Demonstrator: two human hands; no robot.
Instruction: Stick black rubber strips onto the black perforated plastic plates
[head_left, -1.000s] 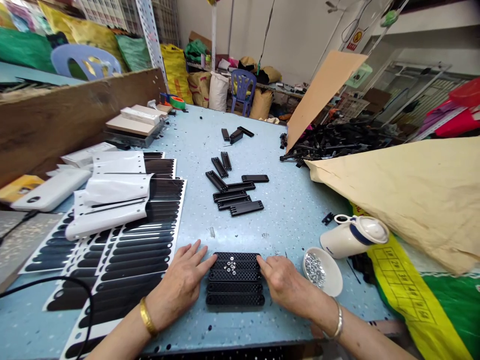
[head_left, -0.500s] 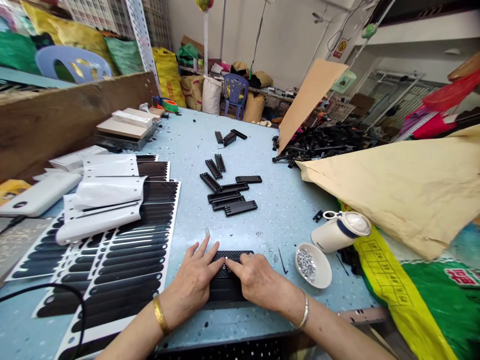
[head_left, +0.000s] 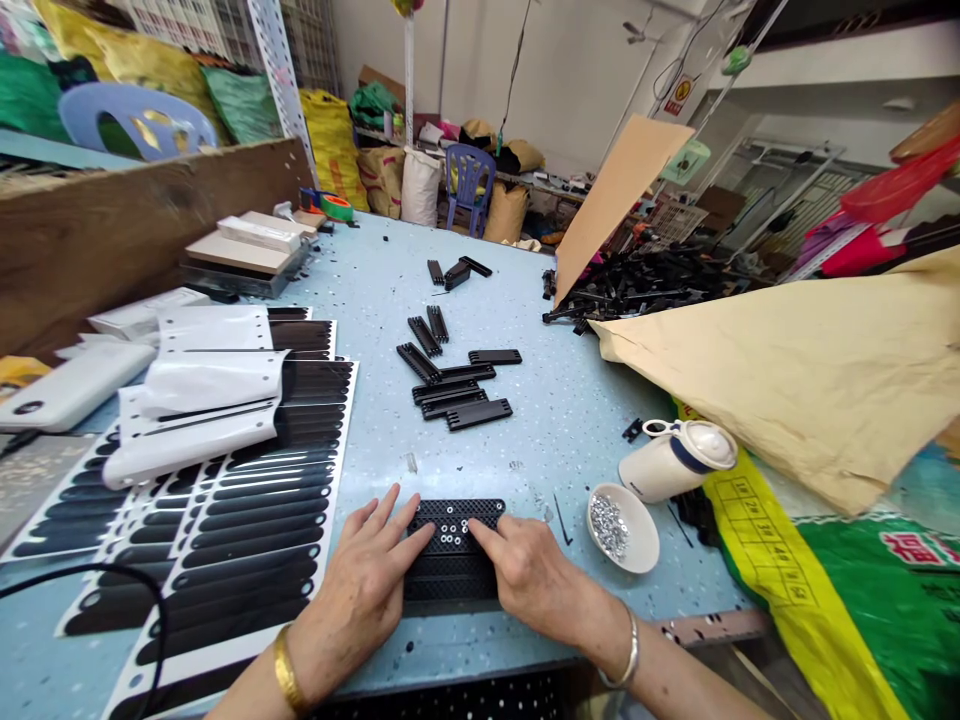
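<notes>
A black textured plate [head_left: 450, 580] lies flat at the table's near edge. Several small silver metal rings [head_left: 450, 535] sit loose on its upper half. My left hand [head_left: 367, 575] rests on the plate's left side, fingers spread, with nothing in them. On the right side, my right hand [head_left: 536, 565] stretches its index finger to the rings, the fingertip touching or just beside one; its other fingers are curled. A white bowl [head_left: 641, 535] of similar silver pieces [head_left: 609, 525] stands right of my right hand.
Beyond the plate lie several black slotted bars [head_left: 480, 414]. Sheets of black strips [head_left: 255, 520] cover the left side, with white film [head_left: 217, 400] on top. A white cup [head_left: 660, 468] lies beyond the bowl. Black parts [head_left: 645, 285] are heaped by brown paper [head_left: 787, 350].
My hands have moved apart from the plate's middle, left hand leftward and right hand slightly rightward. More of the silver rings now show between them. The view has shifted slightly.
</notes>
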